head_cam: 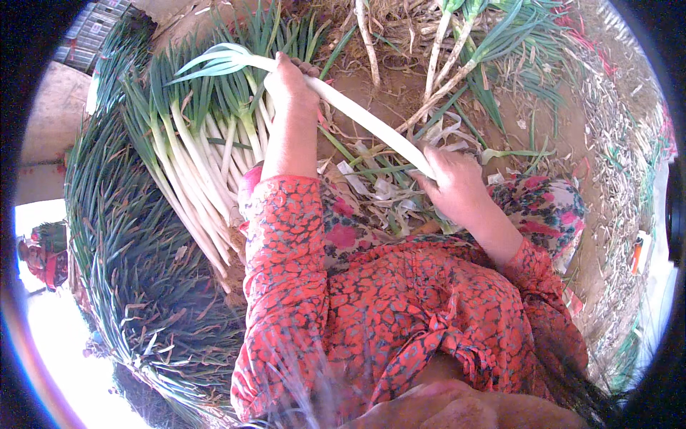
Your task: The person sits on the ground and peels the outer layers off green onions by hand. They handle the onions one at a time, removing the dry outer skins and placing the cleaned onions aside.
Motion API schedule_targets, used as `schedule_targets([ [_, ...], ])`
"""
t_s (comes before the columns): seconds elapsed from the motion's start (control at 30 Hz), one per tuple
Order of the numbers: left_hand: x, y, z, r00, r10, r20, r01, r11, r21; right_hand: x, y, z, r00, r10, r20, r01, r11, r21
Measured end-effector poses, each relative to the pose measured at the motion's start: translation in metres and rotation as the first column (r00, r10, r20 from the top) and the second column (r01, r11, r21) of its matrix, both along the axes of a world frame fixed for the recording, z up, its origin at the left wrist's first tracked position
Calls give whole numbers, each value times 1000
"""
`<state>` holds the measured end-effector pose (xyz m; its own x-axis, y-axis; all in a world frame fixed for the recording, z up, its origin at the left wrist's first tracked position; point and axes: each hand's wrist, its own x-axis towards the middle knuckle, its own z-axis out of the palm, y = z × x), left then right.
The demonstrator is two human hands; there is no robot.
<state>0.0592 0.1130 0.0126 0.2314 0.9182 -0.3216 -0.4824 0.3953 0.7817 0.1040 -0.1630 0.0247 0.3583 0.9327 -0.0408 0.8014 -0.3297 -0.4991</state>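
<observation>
My left hand [292,83] is closed around the upper part of a long green onion [370,120], just below its pale green leaves. My right hand [453,179] grips the same stalk at its lower white end, and the fingers hide that tip. The stalk slants down to the right between both hands and looks white and smooth. Beside my left forearm lies a pile of green onions [187,155] with clean white stalks and dark green tops. Peeled skins and leaf scraps [386,193] lie on the ground under the held stalk.
A large heap of green onion leaves [144,268] fills the left side. Green onions with brownish, dirty stalks [442,91] lie at the upper right. Dry scraps [616,214] litter the soil on the right. A grey plastic crate [91,35] stands at the upper left.
</observation>
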Motion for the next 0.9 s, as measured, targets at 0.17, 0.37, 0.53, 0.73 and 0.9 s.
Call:
schedule_targets([
  [0.17,0,-11,1,964,110,-242,-18,936,353,-8,-6,-14,888,35,-458,86,966,242],
  [0.37,-3,-4,5,937,-252,243,232,967,110,0,-23,-18,-207,181,-961,286,951,117],
  [0.53,-2,-23,13,933,-195,-302,324,821,471,2,-39,-68,728,-193,-657,339,935,101],
  [0.73,3,-30,9,868,146,-474,283,639,715,-9,-36,-63,932,-212,-293,244,967,75],
  [0.9,8,6,-21,719,376,-585,232,664,711,-11,-51,-22,909,-28,-416,63,996,71],
])
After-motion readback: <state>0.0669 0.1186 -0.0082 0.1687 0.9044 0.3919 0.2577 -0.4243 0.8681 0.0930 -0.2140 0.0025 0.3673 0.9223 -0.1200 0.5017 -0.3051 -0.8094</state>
